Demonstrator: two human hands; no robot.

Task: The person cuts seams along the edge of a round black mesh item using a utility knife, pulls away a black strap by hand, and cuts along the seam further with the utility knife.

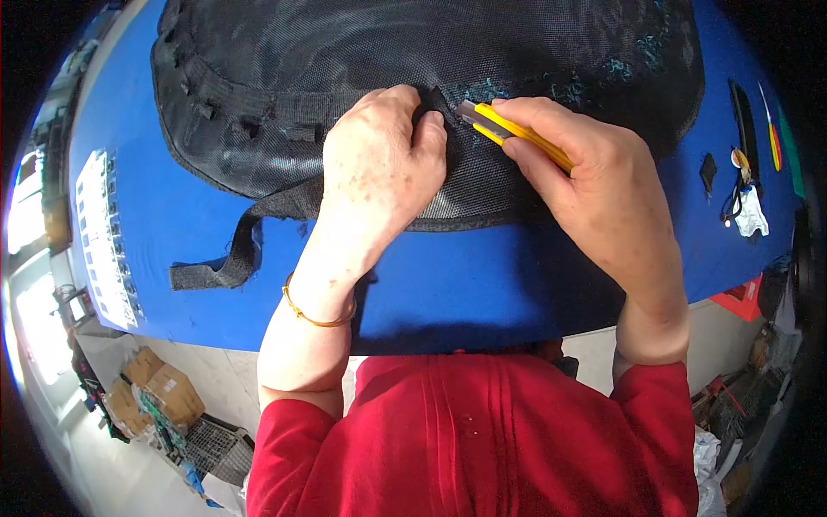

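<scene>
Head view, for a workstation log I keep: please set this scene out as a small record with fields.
Work surface: blue table
Workpiece: broad black mesh fabric piece with rounded corners, lying on the table
Right hand: grips a yellow-handled utility knife, blade end toward the left hand; blade contact unclear
Left hand: rests over the mesh; its exact grip is hidden
Strap: dark woven webbing strap, loose end on the table
Scraps: teal thread tufts on the mesh
Right edge: slim red-and-yellow pointed tool

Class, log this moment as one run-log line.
left hand: over black strap, grip hidden | right hand: holding yellow cutter, tip toward left hand | black mesh fabric: on blue table
</scene>
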